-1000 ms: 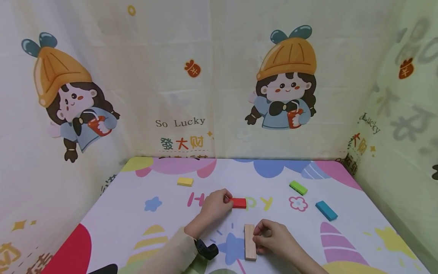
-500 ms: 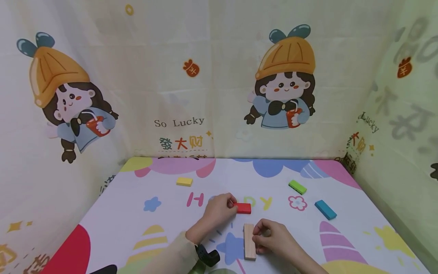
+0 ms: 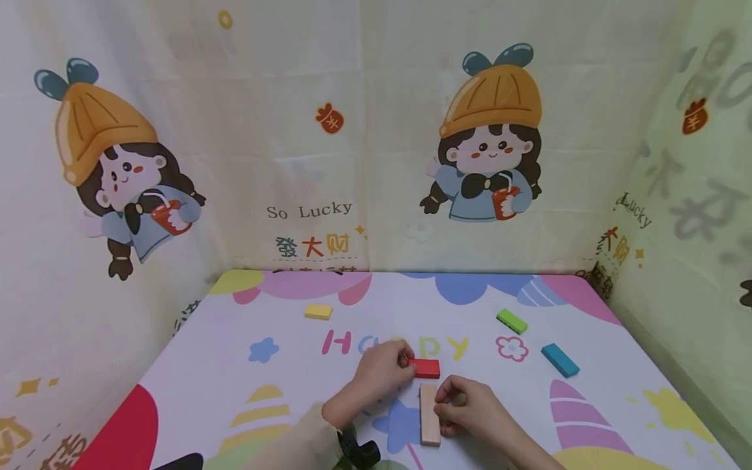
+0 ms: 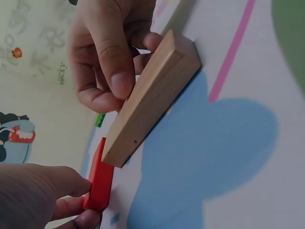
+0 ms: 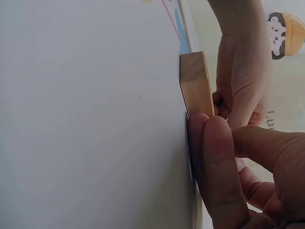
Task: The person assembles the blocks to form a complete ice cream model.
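My left hand pinches the left end of a red block, thumb and fingers on it in the left wrist view. The block lies crosswise just beyond the far end of a plain wooden block, with a narrow gap between them in the head view. That longer wooden block lies flat, pointing away from me. Along its right side, my right hand holds it with curled fingers and thumb. In the right wrist view, fingertips rest against the wooden block; part of it is hidden behind them.
On the patterned tabletop, a yellow block lies at the back left. A green block and a blue block lie to the right. Printed cloth walls the table at the back and sides.
My left hand has drawn the red block nearer and to the right, toward the wooden block's far end. My right hand and the wooden block have stayed in place.
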